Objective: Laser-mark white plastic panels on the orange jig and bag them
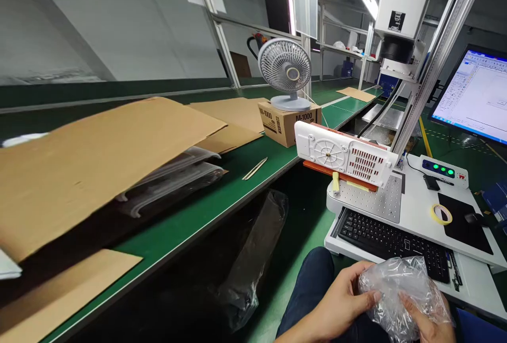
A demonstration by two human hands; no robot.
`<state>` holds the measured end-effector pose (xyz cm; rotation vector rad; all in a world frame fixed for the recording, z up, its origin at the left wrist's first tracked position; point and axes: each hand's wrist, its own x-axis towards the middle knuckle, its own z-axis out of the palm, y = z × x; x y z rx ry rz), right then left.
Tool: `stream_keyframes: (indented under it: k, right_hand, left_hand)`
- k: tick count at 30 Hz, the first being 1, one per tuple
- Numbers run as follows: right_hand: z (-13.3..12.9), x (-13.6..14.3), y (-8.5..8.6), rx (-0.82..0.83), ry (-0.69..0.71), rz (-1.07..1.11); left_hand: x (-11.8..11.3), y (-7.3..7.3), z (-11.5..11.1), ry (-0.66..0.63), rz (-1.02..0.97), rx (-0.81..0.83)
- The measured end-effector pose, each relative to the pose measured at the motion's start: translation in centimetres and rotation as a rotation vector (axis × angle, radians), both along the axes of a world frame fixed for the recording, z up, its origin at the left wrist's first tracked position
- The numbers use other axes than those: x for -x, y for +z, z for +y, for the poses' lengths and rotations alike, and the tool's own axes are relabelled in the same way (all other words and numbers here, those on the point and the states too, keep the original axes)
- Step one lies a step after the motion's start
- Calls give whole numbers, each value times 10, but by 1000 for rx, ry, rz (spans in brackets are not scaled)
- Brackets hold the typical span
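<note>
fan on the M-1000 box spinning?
No: the fan standing on the cardboard box shows sharp, separate blades behind its grille, with no blur.

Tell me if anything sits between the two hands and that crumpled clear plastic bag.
Nothing does. The left hand and the right hand both already grip the crumpled clear plastic bag directly, over the lap, just in front of the keyboard.

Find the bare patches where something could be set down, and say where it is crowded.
Bare green belt lies between the cardboard sheets and the fan's box. The machine table is crowded: keyboard, tape roll, white panel.
</note>
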<state>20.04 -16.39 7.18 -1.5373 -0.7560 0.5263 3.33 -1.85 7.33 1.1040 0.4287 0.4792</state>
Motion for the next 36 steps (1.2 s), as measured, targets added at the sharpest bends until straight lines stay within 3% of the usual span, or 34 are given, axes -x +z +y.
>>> stream_keyframes:
  k: [4,10,14,20,24,30,36]
  right_hand:
    - [3,-2,-3,44,-92,95]
    - [-5,-7,-19,72,-88,63]
    - [-11,-3,-18,92,-123,56]
    - [-4,6,-3,43,157,151]
    - [3,10,-5,56,162,221]
    - [24,26,-6,2,361,313]
    - [52,31,-10,63,297,296]
  left_hand:
    - [6,2,4,21,-9,11]
    - [13,9,-1,-29,-151,12]
    - [15,14,-8,-50,-160,-18]
    - [13,15,-15,85,-7,-127]
    - [20,13,-15,131,33,-149]
    - [39,9,-4,188,110,-225]
    - [43,6,18,138,135,-251]
